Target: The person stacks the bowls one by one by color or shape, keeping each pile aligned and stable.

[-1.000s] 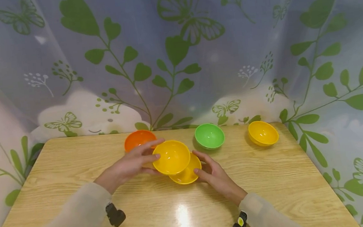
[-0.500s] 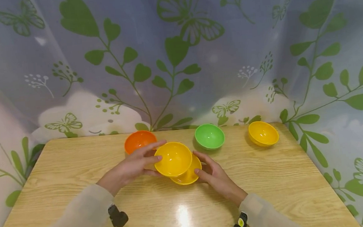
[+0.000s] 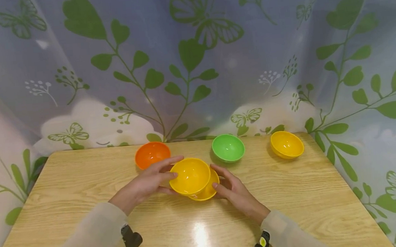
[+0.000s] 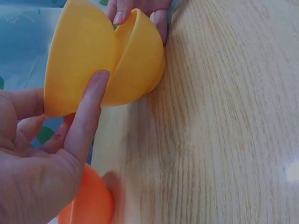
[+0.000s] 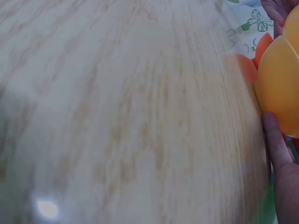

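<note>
upper yellow bowl sinks further over the lower one

compared with half a second ago, the upper yellow bowl (image 3: 190, 176) sits lower and slightly nearer the person, and it covers more of the lower yellow bowl (image 3: 208, 192). the left hand (image 3: 146, 184) has moved along with it, its fingers and thumb curled part-way, gripping the bowl at its left side. the right hand (image 3: 235, 190) looks almost unmoved: it pinches the lower yellow bowl at the right, thumb by the rim, fingers around the outside. the left wrist view shows the upper bowl tilted, its underside reaching past the other's rim; whether the lower bowl rests on the wood cannot be told.

the orange bowl (image 3: 151, 153), green bowl (image 3: 228, 148) and far-right yellow bowl (image 3: 287, 145) keep their places, upright in a row near the back edge of the worktop (image 3: 307, 200), where the printed curtain (image 3: 236, 77) hangs behind them. the left hand's fingers overlap the near side of the orange bowl in the head view; contact there is unclear. the green bowl stands just beyond the right hand. the far-right bowl is close to the right back corner. plain wood runs from both held bowls toward the person, and wide stretches reach the left and right edges.
</note>
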`<state>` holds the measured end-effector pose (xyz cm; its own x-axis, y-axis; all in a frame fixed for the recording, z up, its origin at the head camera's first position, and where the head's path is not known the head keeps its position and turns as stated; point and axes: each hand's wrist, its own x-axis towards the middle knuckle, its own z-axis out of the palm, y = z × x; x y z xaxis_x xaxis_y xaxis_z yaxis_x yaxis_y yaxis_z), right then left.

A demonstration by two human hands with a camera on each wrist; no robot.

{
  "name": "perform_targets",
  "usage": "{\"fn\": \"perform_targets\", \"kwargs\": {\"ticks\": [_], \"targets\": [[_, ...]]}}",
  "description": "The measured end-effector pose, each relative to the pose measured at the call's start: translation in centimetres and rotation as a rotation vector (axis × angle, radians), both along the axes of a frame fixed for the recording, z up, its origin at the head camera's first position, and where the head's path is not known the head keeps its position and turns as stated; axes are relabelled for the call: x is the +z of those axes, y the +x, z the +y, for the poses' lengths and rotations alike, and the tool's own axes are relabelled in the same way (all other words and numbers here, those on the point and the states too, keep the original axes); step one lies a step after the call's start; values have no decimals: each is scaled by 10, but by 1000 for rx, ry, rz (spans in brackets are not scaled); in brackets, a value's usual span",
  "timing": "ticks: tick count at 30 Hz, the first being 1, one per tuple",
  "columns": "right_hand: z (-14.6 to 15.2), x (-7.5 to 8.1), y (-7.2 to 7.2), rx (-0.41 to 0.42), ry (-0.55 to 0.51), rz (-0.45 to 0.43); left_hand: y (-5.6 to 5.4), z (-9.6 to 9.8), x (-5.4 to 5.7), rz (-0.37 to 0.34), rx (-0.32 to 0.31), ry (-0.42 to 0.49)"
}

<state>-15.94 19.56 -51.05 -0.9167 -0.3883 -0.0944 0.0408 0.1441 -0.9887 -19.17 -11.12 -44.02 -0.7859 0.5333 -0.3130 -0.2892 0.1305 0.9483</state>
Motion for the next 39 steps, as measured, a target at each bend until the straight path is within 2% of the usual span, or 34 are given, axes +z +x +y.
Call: {"fn": "perform_targets", "kwargs": {"ticks": [12, 19, 25, 39], "targets": [[0, 1, 0, -2, -20, -11, 5, 10, 0, 47, 82, -69], [-1, 2, 1, -3, -40, -11, 6, 19, -4, 75, 132, -78], [0, 2, 1, 0, -57, -6, 9, 27, -5, 109, 169, -127], [1, -1, -2, 12, -76, -1, 14, 36, -1, 93, 206, -184]]}}
